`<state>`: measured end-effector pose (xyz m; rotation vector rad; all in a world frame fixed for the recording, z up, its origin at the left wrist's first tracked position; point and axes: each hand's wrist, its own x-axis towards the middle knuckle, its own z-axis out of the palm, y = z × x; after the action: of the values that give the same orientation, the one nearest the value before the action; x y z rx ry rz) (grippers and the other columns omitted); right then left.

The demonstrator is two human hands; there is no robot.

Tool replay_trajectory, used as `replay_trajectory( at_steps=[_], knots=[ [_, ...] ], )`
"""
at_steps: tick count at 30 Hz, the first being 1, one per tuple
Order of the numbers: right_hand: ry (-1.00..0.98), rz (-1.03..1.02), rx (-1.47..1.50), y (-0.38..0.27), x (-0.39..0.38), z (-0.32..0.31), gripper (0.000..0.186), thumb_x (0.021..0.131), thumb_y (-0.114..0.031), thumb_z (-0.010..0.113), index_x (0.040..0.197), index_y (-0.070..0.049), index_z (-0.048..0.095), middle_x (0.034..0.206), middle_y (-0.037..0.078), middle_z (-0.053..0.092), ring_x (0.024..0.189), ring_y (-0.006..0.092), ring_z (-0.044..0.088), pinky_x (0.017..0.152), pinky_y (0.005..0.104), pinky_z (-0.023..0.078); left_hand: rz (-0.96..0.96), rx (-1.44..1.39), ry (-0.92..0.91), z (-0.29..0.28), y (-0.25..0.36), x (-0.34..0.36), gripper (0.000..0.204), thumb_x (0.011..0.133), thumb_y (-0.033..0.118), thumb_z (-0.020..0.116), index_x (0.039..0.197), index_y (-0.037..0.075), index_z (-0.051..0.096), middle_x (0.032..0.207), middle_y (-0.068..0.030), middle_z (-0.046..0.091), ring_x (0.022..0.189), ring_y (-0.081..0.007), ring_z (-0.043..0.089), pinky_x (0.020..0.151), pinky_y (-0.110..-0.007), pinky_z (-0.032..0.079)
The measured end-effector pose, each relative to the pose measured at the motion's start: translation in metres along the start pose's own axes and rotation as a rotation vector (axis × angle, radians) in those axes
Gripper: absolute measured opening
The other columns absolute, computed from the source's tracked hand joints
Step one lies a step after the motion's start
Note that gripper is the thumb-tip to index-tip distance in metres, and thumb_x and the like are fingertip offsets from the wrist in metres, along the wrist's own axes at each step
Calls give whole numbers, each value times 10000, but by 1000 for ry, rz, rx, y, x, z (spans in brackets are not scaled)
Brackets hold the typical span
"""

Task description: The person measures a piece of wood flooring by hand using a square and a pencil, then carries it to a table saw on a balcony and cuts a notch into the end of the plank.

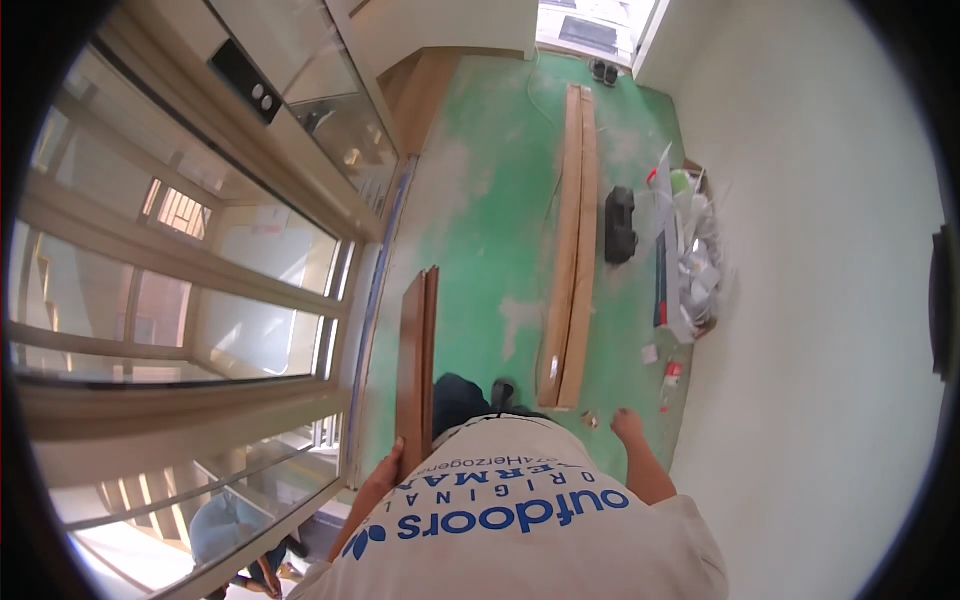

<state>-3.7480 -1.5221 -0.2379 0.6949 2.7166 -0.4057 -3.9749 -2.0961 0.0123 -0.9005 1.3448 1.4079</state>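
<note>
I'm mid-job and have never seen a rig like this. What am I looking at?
There's no machine, just a person's two bare hands. The single picture comes from a wide fisheye camera on their head, looking down, so straight edges bend near the rim.

The left hand grips brown boards, standing lengthwise ahead of it. The right hand is apart from them; whether it holds anything small, I can't tell.

On the green floor lie long cardboard packaging, a black case and, by the right wall, an assorted pile.
</note>
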Motion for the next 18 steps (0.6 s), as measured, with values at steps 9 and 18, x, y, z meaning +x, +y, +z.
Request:
replay_trajectory(
  at_steps=[9, 18],
  knots=[
    [180, 136, 729, -220, 435, -266, 349, 922, -316, 614, 891, 28, 662, 753, 187, 683, 686, 276, 665, 639, 392, 491, -65, -138, -200, 32, 367, 180, 845, 890, 697, 576, 1433, 54, 510, 1356, -152, 607, 1196, -303, 600, 1007, -434, 496],
    [-235, 248, 77, -133, 464, -190, 266, 825, -288, 646, 817, -25, 687, 797, 222, 692, 819, 440, 677, 735, 521, 535, -130, -3, -141, 193, 751, 262, 775, 894, 666, 601, 1388, 70, 551, 1300, -158, 637, 1148, -285, 620, 1018, -424, 485]
  ],
)
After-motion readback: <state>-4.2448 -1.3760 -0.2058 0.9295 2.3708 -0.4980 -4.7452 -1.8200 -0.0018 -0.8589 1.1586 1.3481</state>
